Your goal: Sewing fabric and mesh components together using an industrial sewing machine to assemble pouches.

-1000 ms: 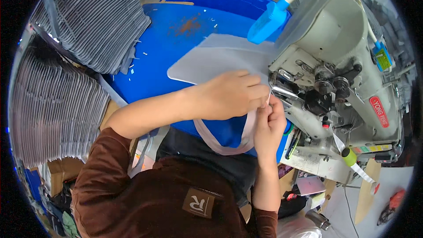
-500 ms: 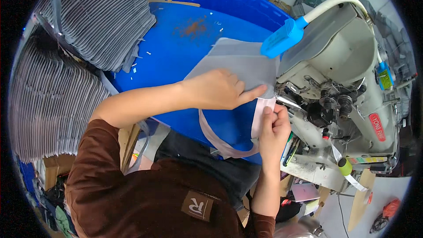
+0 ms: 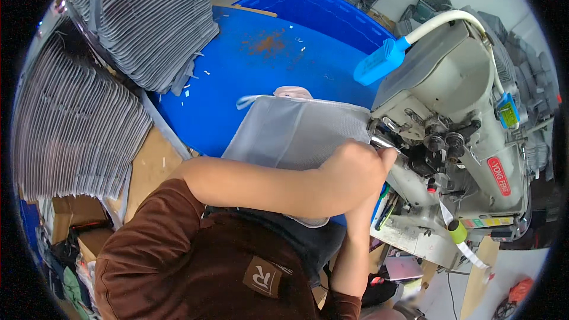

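Note:
A grey fabric bag [image 3: 320,127] lies on the blue tabletop, its right edge at the working end of the sewing machine [image 3: 415,148]. At its far edge shows a pale pink strap [image 3: 293,92]. Reaching across from the left, my left hand [image 3: 352,169] is closed at the bag's right edge beside the machine; its fingertips are hidden, but it seems to grip the cloth there. My right hand [image 3: 379,181] comes up from below, right at the left one and largely covered by it. How its fingers lie does not show.
Tall stacks of grey fabric pieces [image 3: 148,24] stand at the left. A blue plastic crate [image 3: 314,15] sits beyond the blue tabletop [image 3: 237,65]. Over the table's right side hangs a blue lamp head [image 3: 379,62] on a white bent arm. Pens [image 3: 388,213] lie below the machine.
The bag has been turned round: its pink strap was near me and now shows at the far edge. My left hand has moved right, from lying on the cloth to crossing over my right hand.

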Demonstrator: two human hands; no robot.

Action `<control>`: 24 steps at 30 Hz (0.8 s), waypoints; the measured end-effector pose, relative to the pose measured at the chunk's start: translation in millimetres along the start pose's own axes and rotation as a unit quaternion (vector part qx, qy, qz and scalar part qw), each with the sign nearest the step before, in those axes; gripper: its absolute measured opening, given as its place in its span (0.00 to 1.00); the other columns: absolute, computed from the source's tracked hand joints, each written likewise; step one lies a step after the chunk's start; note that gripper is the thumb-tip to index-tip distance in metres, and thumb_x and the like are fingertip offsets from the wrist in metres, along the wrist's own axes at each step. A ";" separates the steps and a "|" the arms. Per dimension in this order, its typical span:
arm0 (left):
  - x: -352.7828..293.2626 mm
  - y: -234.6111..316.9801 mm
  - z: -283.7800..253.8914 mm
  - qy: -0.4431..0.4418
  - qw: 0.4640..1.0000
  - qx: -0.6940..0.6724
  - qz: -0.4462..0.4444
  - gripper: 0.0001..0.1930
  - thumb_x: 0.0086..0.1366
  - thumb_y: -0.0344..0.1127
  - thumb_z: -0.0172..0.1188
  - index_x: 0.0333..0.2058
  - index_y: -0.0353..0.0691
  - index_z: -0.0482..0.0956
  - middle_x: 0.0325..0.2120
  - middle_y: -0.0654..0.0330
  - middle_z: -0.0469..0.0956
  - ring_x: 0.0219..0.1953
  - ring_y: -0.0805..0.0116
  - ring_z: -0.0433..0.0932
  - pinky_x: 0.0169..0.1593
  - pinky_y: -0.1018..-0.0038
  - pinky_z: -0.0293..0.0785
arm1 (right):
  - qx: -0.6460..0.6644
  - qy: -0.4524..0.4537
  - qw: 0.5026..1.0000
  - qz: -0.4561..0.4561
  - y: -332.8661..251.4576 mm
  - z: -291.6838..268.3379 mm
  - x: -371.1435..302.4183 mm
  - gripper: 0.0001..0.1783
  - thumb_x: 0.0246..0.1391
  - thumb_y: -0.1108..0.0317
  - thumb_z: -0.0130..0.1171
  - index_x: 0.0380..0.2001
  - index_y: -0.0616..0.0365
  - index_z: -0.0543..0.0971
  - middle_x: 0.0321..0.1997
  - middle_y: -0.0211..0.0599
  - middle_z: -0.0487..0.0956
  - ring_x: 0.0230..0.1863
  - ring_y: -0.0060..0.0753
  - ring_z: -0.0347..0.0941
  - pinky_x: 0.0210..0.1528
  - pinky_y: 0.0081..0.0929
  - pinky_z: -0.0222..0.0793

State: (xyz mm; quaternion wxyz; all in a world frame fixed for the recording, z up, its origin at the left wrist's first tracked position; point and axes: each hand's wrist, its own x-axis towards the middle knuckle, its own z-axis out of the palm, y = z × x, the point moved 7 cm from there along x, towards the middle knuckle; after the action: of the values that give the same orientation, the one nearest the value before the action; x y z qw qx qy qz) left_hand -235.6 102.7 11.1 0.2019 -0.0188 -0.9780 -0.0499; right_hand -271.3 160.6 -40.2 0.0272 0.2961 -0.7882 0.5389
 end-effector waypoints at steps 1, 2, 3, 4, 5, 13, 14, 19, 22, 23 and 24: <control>0.8 -2.0 -0.5 0.006 0.999 -0.053 -0.009 0.21 0.52 0.38 0.62 0.43 0.32 0.71 0.23 0.58 0.77 0.26 0.64 0.80 0.30 0.67 0.74 | -0.001 0.004 1.000 0.001 4.2 -4.2 -1.4 0.11 0.60 0.70 0.54 0.43 0.64 0.70 0.29 0.47 0.78 0.31 0.34 0.76 0.33 0.30 0.70; -7.9 -9.3 -1.4 0.004 0.999 -0.044 -0.017 0.21 0.52 0.38 0.62 0.43 0.32 0.71 0.23 0.58 0.77 0.26 0.64 0.80 0.30 0.67 0.74 | 0.034 -0.019 0.999 0.008 10.5 0.8 -4.0 0.09 0.61 0.71 0.53 0.42 0.64 0.70 0.29 0.45 0.78 0.31 0.31 0.76 0.33 0.28 0.70; -22.4 -21.6 -2.5 0.006 0.976 -0.212 -0.042 0.22 0.54 0.39 0.62 0.45 0.34 0.71 0.29 0.55 0.78 0.32 0.62 0.80 0.35 0.66 0.75 | 0.068 -0.041 0.997 0.016 15.4 4.9 -7.2 0.06 0.62 0.73 0.51 0.40 0.64 0.71 0.29 0.44 0.78 0.31 0.29 0.75 0.33 0.27 0.70; -35.5 -33.9 -1.8 0.012 0.924 -0.378 -0.060 0.23 0.55 0.41 0.61 0.47 0.36 0.71 0.35 0.53 0.79 0.38 0.59 0.80 0.41 0.66 0.75 | 0.081 -0.064 0.993 0.050 12.8 5.5 -10.3 0.07 0.64 0.76 0.47 0.42 0.65 0.72 0.30 0.42 0.79 0.32 0.24 0.74 0.35 0.25 0.70; -51.4 -35.4 2.9 0.008 0.925 -0.377 -0.055 0.23 0.55 0.41 0.61 0.47 0.36 0.71 0.35 0.53 0.79 0.38 0.59 0.80 0.41 0.66 0.75 | 0.084 -0.058 0.993 0.052 10.0 2.7 -11.1 0.07 0.64 0.76 0.47 0.42 0.65 0.72 0.30 0.42 0.79 0.32 0.24 0.74 0.35 0.25 0.70; -108.9 -2.9 -19.4 0.062 0.978 0.005 0.198 0.22 0.60 0.38 0.52 0.52 0.35 0.74 0.55 0.48 0.72 0.55 0.53 0.72 0.58 0.62 0.67 | 0.058 -0.051 0.996 0.045 -1.4 0.2 -19.3 0.17 0.62 0.78 0.48 0.53 0.65 0.73 0.38 0.48 0.81 0.34 0.29 0.79 0.38 0.25 0.72; -105.5 -1.9 -24.9 0.059 0.978 0.002 0.200 0.22 0.60 0.38 0.52 0.52 0.35 0.74 0.55 0.48 0.72 0.55 0.53 0.72 0.58 0.62 0.67 | 0.063 -0.045 0.996 0.033 -5.2 -0.8 -17.0 0.17 0.62 0.78 0.47 0.53 0.65 0.73 0.38 0.48 0.81 0.35 0.29 0.79 0.38 0.25 0.72; -80.0 -8.9 -36.7 -0.009 0.968 0.065 0.241 0.22 0.57 0.38 0.52 0.51 0.38 0.75 0.56 0.53 0.73 0.54 0.57 0.73 0.54 0.67 0.69 | 0.076 -0.043 0.995 0.042 1.4 0.2 -20.0 0.17 0.62 0.79 0.47 0.54 0.65 0.72 0.38 0.48 0.81 0.36 0.30 0.79 0.39 0.26 0.72; -65.8 -19.0 -35.1 -0.002 0.962 0.082 0.259 0.21 0.57 0.39 0.53 0.49 0.39 0.75 0.55 0.54 0.73 0.53 0.59 0.72 0.49 0.71 0.69 | 0.122 -0.038 0.991 0.037 7.8 1.0 -24.2 0.17 0.62 0.78 0.47 0.54 0.64 0.72 0.38 0.46 0.82 0.35 0.30 0.79 0.38 0.25 0.73; -62.4 -22.4 -32.5 -0.005 0.959 0.092 0.268 0.21 0.57 0.39 0.54 0.49 0.40 0.75 0.55 0.55 0.73 0.52 0.60 0.72 0.48 0.72 0.69 | 0.109 -0.048 0.992 0.039 6.3 0.4 -24.4 0.16 0.63 0.78 0.48 0.54 0.64 0.72 0.36 0.44 0.82 0.34 0.29 0.79 0.37 0.25 0.73; -58.9 -26.1 -31.1 -0.007 0.956 0.089 0.278 0.20 0.56 0.39 0.54 0.48 0.40 0.76 0.54 0.56 0.73 0.51 0.62 0.72 0.45 0.73 0.69 | 0.096 -0.058 0.993 0.040 4.8 0.4 -24.6 0.16 0.63 0.77 0.48 0.53 0.64 0.72 0.35 0.42 0.82 0.32 0.27 0.79 0.36 0.24 0.73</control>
State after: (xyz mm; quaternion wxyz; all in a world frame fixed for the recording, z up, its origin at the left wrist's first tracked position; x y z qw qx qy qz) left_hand -170.8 72.5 13.8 0.2022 -0.2722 -0.9359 0.0955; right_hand -253.4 172.2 -53.3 -0.0688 0.2957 -0.7442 0.5950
